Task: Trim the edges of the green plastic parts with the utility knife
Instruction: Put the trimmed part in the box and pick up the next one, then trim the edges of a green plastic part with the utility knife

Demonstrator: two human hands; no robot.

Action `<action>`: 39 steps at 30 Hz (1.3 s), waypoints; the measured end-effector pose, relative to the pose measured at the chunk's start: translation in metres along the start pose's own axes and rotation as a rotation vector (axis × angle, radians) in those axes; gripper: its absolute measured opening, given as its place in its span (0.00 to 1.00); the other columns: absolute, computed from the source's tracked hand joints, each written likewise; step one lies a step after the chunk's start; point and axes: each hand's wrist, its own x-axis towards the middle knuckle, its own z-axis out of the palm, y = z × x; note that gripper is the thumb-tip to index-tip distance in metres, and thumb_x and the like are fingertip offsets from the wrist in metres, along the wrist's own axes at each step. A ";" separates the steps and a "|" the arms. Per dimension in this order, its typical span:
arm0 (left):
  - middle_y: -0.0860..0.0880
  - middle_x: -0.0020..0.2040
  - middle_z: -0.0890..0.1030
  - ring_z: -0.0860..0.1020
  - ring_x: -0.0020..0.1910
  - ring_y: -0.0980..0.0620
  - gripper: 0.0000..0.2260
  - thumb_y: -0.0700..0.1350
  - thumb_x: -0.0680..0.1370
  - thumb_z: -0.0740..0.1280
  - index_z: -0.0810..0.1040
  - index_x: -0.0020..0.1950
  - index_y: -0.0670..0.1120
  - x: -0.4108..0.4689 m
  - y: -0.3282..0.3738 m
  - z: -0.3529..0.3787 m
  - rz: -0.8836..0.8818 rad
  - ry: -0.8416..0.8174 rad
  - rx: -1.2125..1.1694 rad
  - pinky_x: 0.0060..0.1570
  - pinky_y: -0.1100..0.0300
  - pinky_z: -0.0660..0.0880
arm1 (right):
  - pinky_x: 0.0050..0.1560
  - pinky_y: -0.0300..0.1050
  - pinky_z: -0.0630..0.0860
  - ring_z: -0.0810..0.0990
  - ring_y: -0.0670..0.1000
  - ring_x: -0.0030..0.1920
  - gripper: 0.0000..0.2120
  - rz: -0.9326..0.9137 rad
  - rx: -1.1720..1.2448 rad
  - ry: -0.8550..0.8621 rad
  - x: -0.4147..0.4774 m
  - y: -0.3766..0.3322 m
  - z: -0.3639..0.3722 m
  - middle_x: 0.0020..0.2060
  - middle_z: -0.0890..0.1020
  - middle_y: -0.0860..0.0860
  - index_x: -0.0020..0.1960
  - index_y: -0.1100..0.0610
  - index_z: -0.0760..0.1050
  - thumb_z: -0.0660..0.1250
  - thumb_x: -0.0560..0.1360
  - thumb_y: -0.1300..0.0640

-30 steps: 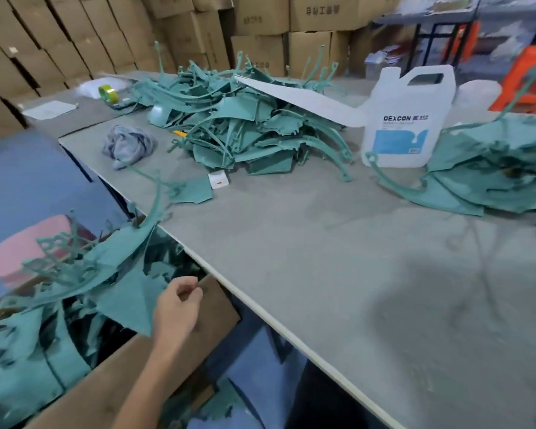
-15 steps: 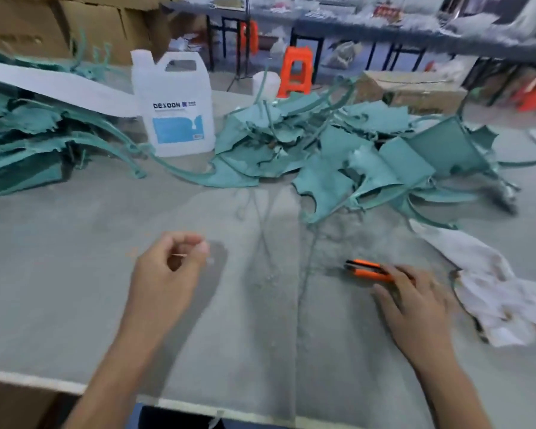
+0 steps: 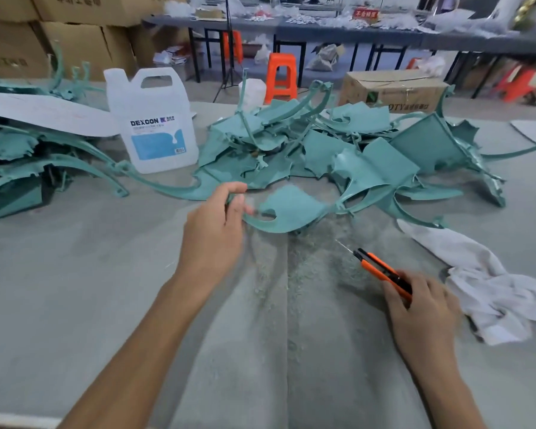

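Observation:
My left hand (image 3: pixel 212 232) grips the thin left end of a green wing-shaped plastic part (image 3: pixel 291 210) that lies at the front of a big pile of green parts (image 3: pixel 353 150). My right hand (image 3: pixel 421 317) holds an orange utility knife (image 3: pixel 381 272) by its rear, with the blade out and pointing up-left, just above the grey table (image 3: pixel 106 289). The knife tip is a short way below and right of the held part, not touching it. Green shavings lie on the table between my hands.
A white DEXCON jug (image 3: pixel 155 125) stands at the back left beside a second pile of green parts (image 3: pixel 28 159) with a white sheet on it. A crumpled white cloth (image 3: pixel 492 286) lies by my right hand. A cardboard box (image 3: pixel 390 91), orange stools and shelves are behind.
My left hand moved forward and took hold of a green part at the pile's front. My right hand closed round the knife and lifted it off the table, blade toward the part.

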 end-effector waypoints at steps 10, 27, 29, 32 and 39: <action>0.46 0.58 0.77 0.77 0.57 0.46 0.20 0.55 0.77 0.65 0.72 0.69 0.55 0.019 -0.080 -0.148 -0.128 0.487 0.369 0.60 0.46 0.75 | 0.60 0.60 0.71 0.76 0.63 0.55 0.15 0.127 0.232 0.017 -0.001 0.002 -0.008 0.50 0.81 0.59 0.62 0.59 0.78 0.68 0.79 0.51; 0.51 0.71 0.70 0.68 0.70 0.49 0.23 0.66 0.81 0.56 0.68 0.75 0.62 -0.027 -0.095 -0.041 0.041 -0.360 0.868 0.61 0.49 0.60 | 0.43 0.47 0.71 0.78 0.44 0.44 0.12 0.207 0.413 0.083 -0.011 -0.012 -0.022 0.42 0.78 0.40 0.56 0.38 0.71 0.62 0.76 0.35; 0.52 0.63 0.79 0.75 0.63 0.47 0.21 0.60 0.83 0.53 0.78 0.67 0.54 -0.024 -0.078 -0.043 0.174 -0.215 0.809 0.57 0.49 0.62 | 0.40 0.41 0.70 0.78 0.37 0.44 0.11 0.218 0.469 0.085 -0.014 -0.019 -0.030 0.42 0.79 0.37 0.54 0.34 0.69 0.65 0.75 0.33; 0.46 0.46 0.81 0.80 0.48 0.40 0.18 0.58 0.84 0.50 0.74 0.55 0.49 -0.022 -0.039 -0.053 0.266 -0.169 0.686 0.44 0.50 0.67 | 0.41 0.46 0.73 0.80 0.41 0.43 0.16 0.209 0.499 0.087 -0.023 -0.031 -0.039 0.43 0.80 0.41 0.55 0.37 0.69 0.70 0.72 0.36; 0.47 0.41 0.77 0.75 0.42 0.41 0.14 0.59 0.84 0.50 0.62 0.45 0.51 -0.017 0.013 -0.057 0.094 -0.555 0.873 0.41 0.50 0.72 | 0.38 0.37 0.71 0.76 0.42 0.39 0.09 0.117 0.664 -0.355 -0.066 -0.089 -0.032 0.40 0.77 0.44 0.55 0.41 0.74 0.64 0.81 0.56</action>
